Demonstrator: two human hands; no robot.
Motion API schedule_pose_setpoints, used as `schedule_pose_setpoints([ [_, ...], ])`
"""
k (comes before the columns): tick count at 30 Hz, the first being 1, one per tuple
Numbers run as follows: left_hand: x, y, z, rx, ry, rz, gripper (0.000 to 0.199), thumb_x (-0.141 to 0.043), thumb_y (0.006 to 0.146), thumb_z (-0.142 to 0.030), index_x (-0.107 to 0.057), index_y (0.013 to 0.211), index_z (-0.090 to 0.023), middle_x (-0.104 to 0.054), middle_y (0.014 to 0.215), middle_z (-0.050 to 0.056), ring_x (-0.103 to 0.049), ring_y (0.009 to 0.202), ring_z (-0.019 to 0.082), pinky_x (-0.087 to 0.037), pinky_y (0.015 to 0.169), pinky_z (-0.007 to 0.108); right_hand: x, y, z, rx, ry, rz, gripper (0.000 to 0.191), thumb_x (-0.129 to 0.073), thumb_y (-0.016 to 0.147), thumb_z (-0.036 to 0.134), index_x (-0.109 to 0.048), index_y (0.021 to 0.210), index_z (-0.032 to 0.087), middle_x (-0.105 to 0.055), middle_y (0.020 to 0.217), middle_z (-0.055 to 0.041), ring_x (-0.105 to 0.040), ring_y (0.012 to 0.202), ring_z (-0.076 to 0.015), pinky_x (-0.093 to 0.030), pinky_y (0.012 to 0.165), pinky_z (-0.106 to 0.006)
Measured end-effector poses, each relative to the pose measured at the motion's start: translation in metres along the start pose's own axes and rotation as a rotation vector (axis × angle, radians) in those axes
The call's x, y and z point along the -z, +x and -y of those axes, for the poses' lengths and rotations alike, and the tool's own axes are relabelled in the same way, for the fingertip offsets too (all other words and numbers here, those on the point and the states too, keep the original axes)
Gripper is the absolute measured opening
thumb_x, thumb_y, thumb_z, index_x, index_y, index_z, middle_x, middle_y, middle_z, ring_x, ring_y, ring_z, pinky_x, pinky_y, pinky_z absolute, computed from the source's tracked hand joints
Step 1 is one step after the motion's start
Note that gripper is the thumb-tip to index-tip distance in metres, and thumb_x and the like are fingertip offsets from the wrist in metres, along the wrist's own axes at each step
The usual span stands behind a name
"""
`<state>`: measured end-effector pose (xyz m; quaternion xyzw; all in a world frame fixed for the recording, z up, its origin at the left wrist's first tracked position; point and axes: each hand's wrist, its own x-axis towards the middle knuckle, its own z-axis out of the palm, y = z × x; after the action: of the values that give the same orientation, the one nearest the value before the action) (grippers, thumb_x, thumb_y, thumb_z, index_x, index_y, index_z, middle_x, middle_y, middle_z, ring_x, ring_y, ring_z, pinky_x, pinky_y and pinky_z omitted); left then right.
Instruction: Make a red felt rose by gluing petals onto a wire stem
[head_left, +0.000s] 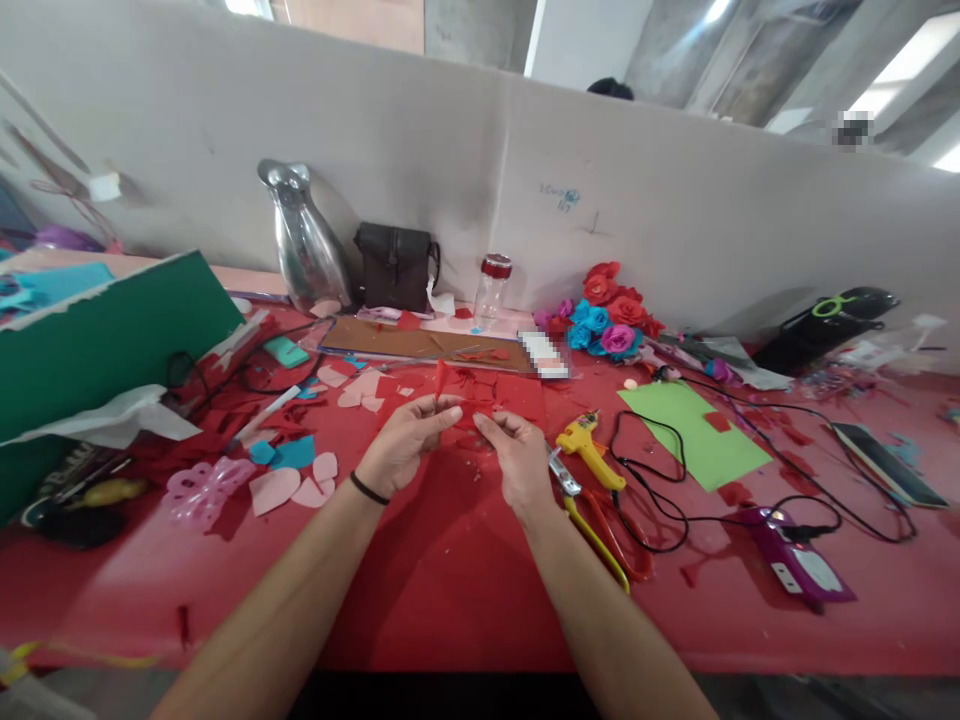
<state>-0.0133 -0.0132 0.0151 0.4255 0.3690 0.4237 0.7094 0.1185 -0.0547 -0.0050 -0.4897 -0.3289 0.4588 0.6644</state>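
Over the middle of the red-covered table, my left hand [405, 437] pinches a thin piece of red paper [441, 378] between thumb and fingers, and one end of it stands up. Close by on the right is my right hand [519, 455], its thumb and forefinger pressed together. What those fingertips hold blends into the red behind them. More red paper scraps [517, 388] lie just beyond both hands. Beside my right hand rest a yellow glue gun [592, 452] and scissors [611, 535] with red and yellow handles.
Paper flowers [619, 315], a glass jar [492, 290], a dark bag [396, 268] and a steel jug [306, 240] stand along the back wall. Light green paper [694, 435] and a purple power strip [806, 565] with black cords lie right. A green board [127, 340] leans left.
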Motion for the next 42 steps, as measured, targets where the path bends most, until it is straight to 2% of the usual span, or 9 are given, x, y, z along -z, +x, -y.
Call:
schedule_pose_setpoints([
  [3, -0.001, 0.0, 0.001, 0.026, 0.036, -0.025, 0.033, -0.082, 0.05, -0.029, -0.062, 0.072, -0.014, -0.054, 0.058, -0.005, -0.03, 0.04, 0.001, -0.016, 0.04, 0.02, -0.001, -0.003, 0.002, -0.005, -0.057, 0.027, 0.022, -0.073, 0.062, 0.035, -0.06, 0.058, 0.017, -0.06, 0.051, 0.0041, -0.049, 0.049, -0.0093, -0.038, 0.053, -0.023],
  [8, -0.001, 0.001, 0.001, 0.029, 0.062, -0.053, 0.031, -0.083, 0.048, -0.031, -0.061, 0.062, -0.014, -0.054, 0.055, -0.005, -0.033, 0.042, 0.002, -0.02, 0.041, 0.02, -0.001, -0.007, 0.005, 0.03, -0.171, 0.068, 0.032, -0.066, 0.07, 0.04, -0.052, 0.052, 0.018, -0.052, 0.045, 0.005, -0.043, 0.045, -0.0078, -0.034, 0.05, -0.022],
  [11, -0.001, 0.001, -0.002, 0.049, 0.063, -0.066, 0.03, -0.083, 0.047, -0.03, -0.062, 0.06, -0.014, -0.053, 0.052, -0.005, -0.033, 0.041, 0.002, -0.021, 0.041, 0.021, -0.001, -0.007, 0.006, 0.064, -0.148, 0.079, 0.028, -0.06, 0.075, 0.04, -0.056, 0.058, 0.018, -0.05, 0.049, 0.0055, -0.044, 0.048, -0.0086, -0.035, 0.052, -0.022],
  [15, 0.001, 0.001, -0.004, 0.066, 0.061, -0.077, 0.028, -0.082, 0.047, -0.028, -0.061, 0.059, -0.015, -0.052, 0.051, -0.005, -0.034, 0.041, 0.003, -0.021, 0.041, 0.021, 0.002, -0.002, 0.006, 0.08, -0.041, 0.036, 0.016, -0.064, 0.07, 0.035, -0.065, 0.069, 0.019, -0.058, 0.06, 0.004, -0.049, 0.057, -0.0101, -0.038, 0.057, -0.022],
  [24, -0.002, -0.001, -0.006, 0.109, 0.091, -0.053, 0.03, -0.084, 0.042, -0.029, -0.061, 0.055, -0.015, -0.048, 0.046, -0.006, -0.029, 0.041, 0.002, -0.015, 0.04, 0.022, 0.006, 0.005, 0.009, 0.061, 0.004, 0.012, 0.013, -0.07, 0.063, 0.031, -0.069, 0.068, 0.019, -0.065, 0.066, 0.0011, -0.053, 0.061, -0.0117, -0.043, 0.063, -0.026],
  [42, -0.001, -0.001, -0.008, 0.121, 0.099, 0.004, 0.024, -0.08, 0.046, -0.026, -0.06, 0.052, -0.015, -0.041, 0.042, -0.007, -0.023, 0.039, 0.002, -0.011, 0.04, 0.023, 0.006, 0.004, 0.015, 0.016, -0.082, 0.036, 0.013, -0.067, 0.059, 0.03, -0.065, 0.064, 0.018, -0.059, 0.056, 0.0038, -0.048, 0.053, -0.0088, -0.039, 0.056, -0.023],
])
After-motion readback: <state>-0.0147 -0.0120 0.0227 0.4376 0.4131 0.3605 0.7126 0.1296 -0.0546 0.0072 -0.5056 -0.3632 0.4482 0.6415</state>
